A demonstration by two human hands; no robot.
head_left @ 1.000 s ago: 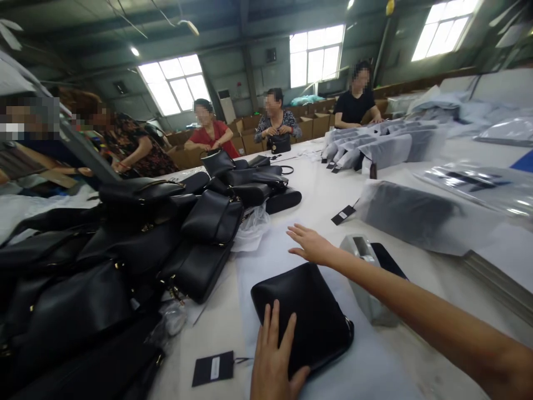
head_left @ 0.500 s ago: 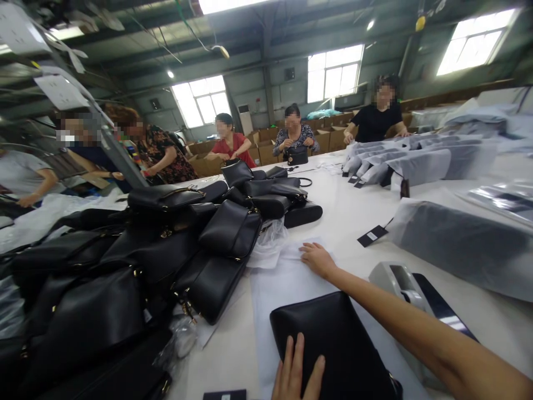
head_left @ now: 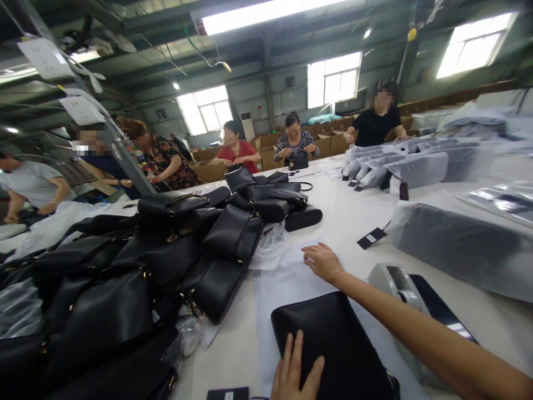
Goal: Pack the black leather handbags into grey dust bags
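A black handbag (head_left: pixel 328 339) lies flat in front of me, on top of a whitish translucent bag or sheet (head_left: pixel 272 289). Fingers spread, my left hand (head_left: pixel 297 369) rests on the handbag's near left part. My right hand (head_left: pixel 325 264) reaches beyond the handbag, over the far end of the whitish sheet. Its fingers are loosely bent and apart, and no object shows in them. Whether the fingertips touch the sheet is hard to see. A black tag (head_left: pixel 228 393) lies at the bottom edge, left of my left hand.
Black handbags (head_left: pixel 112 300) are heaped on the left, with crumpled clear plastic (head_left: pixel 270 244) beside them. A grey-white device (head_left: pixel 393 278) and a wrapped bag (head_left: pixel 453 244) lie right. More wrapped bags (head_left: pixel 416 166) stand farther back. Several people work across the white table (head_left: pixel 333 194).
The right hand has shifted slightly, its fingers now more bent over the sheet. My left hand stays on the handbag. The camera view has tilted up a little.
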